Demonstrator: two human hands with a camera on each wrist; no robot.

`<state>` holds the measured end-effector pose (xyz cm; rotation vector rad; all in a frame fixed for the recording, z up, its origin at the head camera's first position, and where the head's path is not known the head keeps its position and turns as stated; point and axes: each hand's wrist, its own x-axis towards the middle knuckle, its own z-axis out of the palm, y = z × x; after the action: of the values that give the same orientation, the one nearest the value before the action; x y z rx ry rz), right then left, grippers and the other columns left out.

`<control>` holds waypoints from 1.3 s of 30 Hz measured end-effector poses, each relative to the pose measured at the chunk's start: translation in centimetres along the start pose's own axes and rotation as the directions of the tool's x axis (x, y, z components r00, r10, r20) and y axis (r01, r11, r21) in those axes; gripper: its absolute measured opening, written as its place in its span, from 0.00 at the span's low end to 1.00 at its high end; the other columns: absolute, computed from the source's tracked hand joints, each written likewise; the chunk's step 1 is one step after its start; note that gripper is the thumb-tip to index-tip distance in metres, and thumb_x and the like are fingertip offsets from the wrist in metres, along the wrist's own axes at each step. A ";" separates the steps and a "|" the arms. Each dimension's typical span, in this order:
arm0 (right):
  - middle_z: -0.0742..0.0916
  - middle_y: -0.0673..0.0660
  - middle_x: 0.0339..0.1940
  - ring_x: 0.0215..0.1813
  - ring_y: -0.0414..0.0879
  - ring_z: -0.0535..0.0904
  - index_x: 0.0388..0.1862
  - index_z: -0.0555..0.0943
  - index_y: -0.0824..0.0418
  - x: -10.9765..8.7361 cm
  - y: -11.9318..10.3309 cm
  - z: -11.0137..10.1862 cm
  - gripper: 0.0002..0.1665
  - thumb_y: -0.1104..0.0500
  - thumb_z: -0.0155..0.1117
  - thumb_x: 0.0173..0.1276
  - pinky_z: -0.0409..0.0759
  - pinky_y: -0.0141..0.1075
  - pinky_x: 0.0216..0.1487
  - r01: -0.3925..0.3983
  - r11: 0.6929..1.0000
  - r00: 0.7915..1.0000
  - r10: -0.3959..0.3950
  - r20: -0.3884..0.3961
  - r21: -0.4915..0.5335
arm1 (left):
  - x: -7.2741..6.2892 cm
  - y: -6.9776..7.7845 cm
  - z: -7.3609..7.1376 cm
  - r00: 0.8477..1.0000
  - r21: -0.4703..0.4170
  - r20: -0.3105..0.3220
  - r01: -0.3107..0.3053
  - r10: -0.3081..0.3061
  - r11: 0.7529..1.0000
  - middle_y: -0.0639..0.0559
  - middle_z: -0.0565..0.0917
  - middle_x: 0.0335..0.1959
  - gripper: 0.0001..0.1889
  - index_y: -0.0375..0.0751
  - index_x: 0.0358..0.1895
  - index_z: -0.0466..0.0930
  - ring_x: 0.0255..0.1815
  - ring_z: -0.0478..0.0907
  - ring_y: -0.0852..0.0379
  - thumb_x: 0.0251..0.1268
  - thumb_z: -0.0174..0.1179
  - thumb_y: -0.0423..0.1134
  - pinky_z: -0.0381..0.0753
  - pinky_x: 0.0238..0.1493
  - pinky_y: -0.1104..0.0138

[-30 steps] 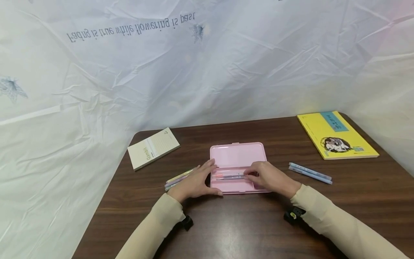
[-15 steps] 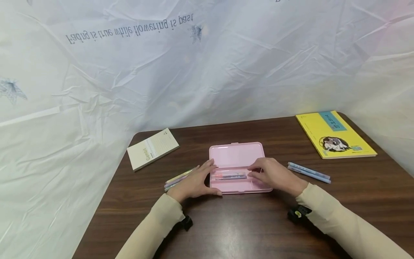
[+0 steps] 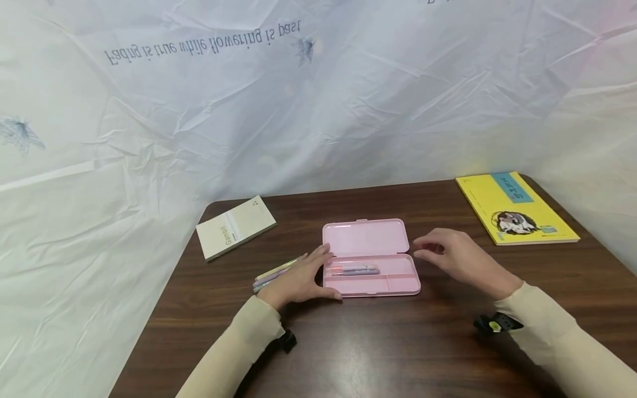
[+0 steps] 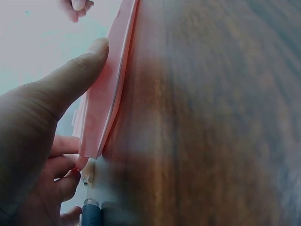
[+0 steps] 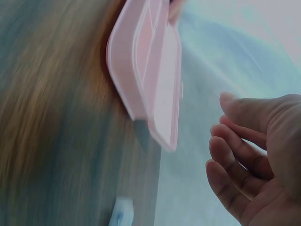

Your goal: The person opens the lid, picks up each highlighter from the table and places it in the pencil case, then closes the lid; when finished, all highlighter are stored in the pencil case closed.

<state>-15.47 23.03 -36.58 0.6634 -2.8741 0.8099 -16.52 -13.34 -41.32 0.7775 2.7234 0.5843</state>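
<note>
An open pink pencil case (image 3: 403,283) lies on the table with its lid folded back. Several pens (image 3: 359,270) sit in its long rear compartment; the two front compartments hold nothing visible. My left hand (image 3: 298,281) holds the case's left end, its thumb on the front wall and fingers around the end, as the left wrist view shows. Off the case's right side, my right hand (image 3: 460,257) is raised with loosely bent fingers and nothing between them. The pens to the right are hidden under it in the head view; one pen's end (image 5: 121,212) shows in the right wrist view.
More pens (image 3: 272,274) lie beside my left hand, partly covered by it. A cream notepad (image 3: 236,228) is at the back left, a yellow book (image 3: 517,213) at the back right. White cloth (image 3: 318,110) hangs behind the dark wooden table (image 3: 358,342).
My right hand has let go of the pens in the case and moved right, out over the loose pens there. My left hand stays at the case's left end.
</note>
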 end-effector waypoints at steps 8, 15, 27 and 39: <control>0.88 0.54 0.42 0.41 0.46 0.81 0.52 0.86 0.61 -2.8 2.2 -2.0 0.20 0.50 0.71 0.67 0.82 0.44 0.40 -0.081 0.995 0.996 0.078 -0.043 -0.053 | -0.1 0.1 -0.1 1.000 0.007 -0.001 -0.015 0.015 1.000 0.54 0.47 0.82 0.55 0.46 0.78 0.58 0.81 0.43 0.59 0.51 0.65 0.73 0.45 0.79 0.53; 0.87 0.52 0.36 0.35 0.43 0.79 0.52 0.85 0.65 -5.6 4.8 -3.1 0.21 0.53 0.72 0.65 0.76 0.34 0.30 -0.152 0.983 0.988 0.146 -0.056 -0.106 | -0.2 0.1 -0.1 1.000 -0.003 -0.004 -0.017 0.017 1.000 0.54 0.47 0.82 0.55 0.46 0.78 0.58 0.81 0.43 0.60 0.50 0.65 0.73 0.45 0.79 0.54; 0.88 0.58 0.37 0.39 0.56 0.84 0.53 0.82 0.72 -9.0 8.2 -3.6 0.30 0.46 0.69 0.68 0.81 0.55 0.38 -0.290 0.947 0.956 0.294 0.006 -0.136 | 0.0 -0.3 0.2 1.000 -0.001 -0.009 -0.010 0.010 1.000 0.56 0.46 0.82 0.56 0.48 0.79 0.57 0.81 0.42 0.61 0.50 0.65 0.74 0.45 0.80 0.55; 0.88 0.60 0.37 0.42 0.58 0.83 0.48 0.85 0.71 -9.7 9.5 -3.1 0.29 0.46 0.74 0.62 0.80 0.57 0.39 -0.321 0.931 0.942 0.333 0.042 -0.172 | -0.1 -0.4 0.2 1.000 -0.015 -0.006 -0.014 0.014 1.000 0.57 0.46 0.82 0.56 0.49 0.79 0.57 0.81 0.42 0.61 0.49 0.64 0.75 0.45 0.80 0.54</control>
<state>-10.95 35.62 -40.33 0.1990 -3.1196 0.5796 -16.55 -13.61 -41.70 0.7934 2.7179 0.6101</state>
